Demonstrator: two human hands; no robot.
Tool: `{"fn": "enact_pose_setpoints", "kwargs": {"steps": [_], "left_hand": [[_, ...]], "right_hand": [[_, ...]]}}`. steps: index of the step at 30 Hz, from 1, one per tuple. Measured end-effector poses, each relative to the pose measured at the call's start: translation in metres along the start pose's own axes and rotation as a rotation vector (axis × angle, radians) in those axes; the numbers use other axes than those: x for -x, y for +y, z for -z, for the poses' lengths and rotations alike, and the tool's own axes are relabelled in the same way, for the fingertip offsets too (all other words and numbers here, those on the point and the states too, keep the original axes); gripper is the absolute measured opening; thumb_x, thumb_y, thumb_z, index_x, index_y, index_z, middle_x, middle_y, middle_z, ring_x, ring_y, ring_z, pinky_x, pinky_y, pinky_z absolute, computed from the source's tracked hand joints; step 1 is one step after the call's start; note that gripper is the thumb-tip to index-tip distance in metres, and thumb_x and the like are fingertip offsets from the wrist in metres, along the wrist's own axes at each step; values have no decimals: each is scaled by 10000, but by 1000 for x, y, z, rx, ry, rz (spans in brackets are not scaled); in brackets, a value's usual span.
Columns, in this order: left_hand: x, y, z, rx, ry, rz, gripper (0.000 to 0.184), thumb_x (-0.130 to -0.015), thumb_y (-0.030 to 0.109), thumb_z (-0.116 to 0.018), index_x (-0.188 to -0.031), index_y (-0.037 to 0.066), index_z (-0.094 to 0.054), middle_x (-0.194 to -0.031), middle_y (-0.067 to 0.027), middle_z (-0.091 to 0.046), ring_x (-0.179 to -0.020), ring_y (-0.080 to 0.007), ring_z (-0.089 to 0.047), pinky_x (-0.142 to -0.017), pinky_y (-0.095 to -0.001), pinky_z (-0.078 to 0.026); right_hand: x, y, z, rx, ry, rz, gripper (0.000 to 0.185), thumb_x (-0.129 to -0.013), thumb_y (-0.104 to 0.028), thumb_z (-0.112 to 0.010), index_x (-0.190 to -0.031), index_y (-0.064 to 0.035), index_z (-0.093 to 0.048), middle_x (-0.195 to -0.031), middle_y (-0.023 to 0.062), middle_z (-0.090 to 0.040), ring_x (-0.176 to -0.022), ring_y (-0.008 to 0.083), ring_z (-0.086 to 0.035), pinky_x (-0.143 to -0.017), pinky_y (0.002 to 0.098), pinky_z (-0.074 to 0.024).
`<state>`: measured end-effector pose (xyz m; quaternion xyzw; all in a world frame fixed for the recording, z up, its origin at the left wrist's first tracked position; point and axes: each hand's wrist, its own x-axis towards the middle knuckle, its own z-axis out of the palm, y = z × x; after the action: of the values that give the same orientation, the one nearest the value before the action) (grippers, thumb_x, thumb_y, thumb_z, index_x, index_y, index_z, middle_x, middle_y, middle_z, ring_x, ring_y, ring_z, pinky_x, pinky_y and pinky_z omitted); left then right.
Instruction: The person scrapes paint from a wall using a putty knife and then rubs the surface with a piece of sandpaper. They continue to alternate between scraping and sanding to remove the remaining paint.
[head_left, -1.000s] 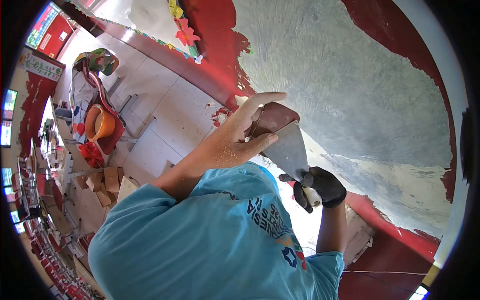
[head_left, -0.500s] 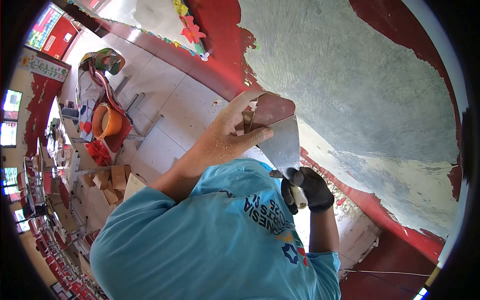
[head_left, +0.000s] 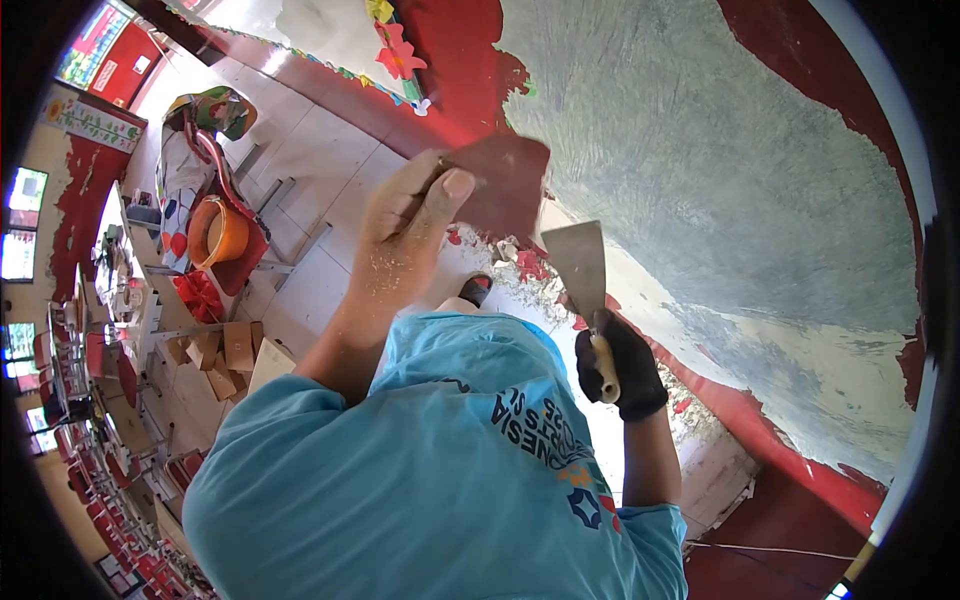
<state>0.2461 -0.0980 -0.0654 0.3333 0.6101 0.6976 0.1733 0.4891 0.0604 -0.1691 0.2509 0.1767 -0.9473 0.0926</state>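
Note:
My bare left hand, dusted with pale specks, pinches a flat reddish-brown sheet between thumb and fingers. Whether that sheet is peeled paint or sandpaper I cannot tell. Lower and to the right, my right hand in a black glove is closed around the pale handle of a putty knife. Its broad metal blade points up, just apart from the sheet. Right of both hands is a wall with a large grey stripped patch and ragged red paint around it.
Paint chips litter the floor along the wall's foot, near a dark shoe. To the left are an orange bucket on a red chair, cardboard boxes and rows of tables and chairs. Paper flowers hang on the wall.
The blade and the sheet, together before, have come apart. My left hand has moved left and up with the sheet; the putty knife has dropped slightly lower in my right hand.

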Motion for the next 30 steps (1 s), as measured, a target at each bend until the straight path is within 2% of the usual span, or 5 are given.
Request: {"fn": "enact_pose_setpoints", "kwargs": {"steps": [10, 21, 26, 28, 30], "left_hand": [[-2, -14, -22, 50, -188, 285, 262, -912, 220, -543, -983, -26, -600, -801, 23, -541, -718, -42, -462, -605, -216, -380], [0, -12, -19, 40, -348, 435, 238, -912, 233, -536, -934, 9, -613, -739, 37, -528, -687, -47, -462, -596, -217, -376], [2, -12, -16, -245, -233, 91, 220, -898, 168, -533, -828, -37, -572, -650, -18, -463, -620, -69, -405, -535, -248, -337], [-2, 16, -7, -249, -223, 60, 204, -897, 155, -529, -847, -39, -571, -640, -25, -465, -603, -81, -408, -529, -251, -338], [-8, 25, -3, -250, -199, 19, 190, -896, 141, -525, -866, -40, -571, -630, -33, -467, -586, -93, -411, -523, -253, -339]], "right_hand": [[22, -6, -62, 215, -172, -53, 333, -921, -301, -464, -913, 30, -501, -590, 106, -529, -377, 153, -490, -314, 251, -374], [12, -3, -52, 477, -64, 45, 421, -911, -403, -472, -786, -6, -530, -546, 62, -509, -397, 139, -504, -350, 227, -396], [7, -3, -45, 387, -33, 73, 383, -922, -413, -442, -889, -38, -510, -631, 52, -517, -435, 134, -487, -368, 236, -386], [-1, -5, -21, 231, 255, 106, 353, -931, -408, -430, -965, -62, -490, -653, 48, -519, -430, 141, -465, -390, 257, -387], [-9, -8, 16, 83, 266, 133, 362, -939, -404, -410, -850, -65, -501, -592, 43, -503, -427, 153, -469, -398, 264, -386]]}}
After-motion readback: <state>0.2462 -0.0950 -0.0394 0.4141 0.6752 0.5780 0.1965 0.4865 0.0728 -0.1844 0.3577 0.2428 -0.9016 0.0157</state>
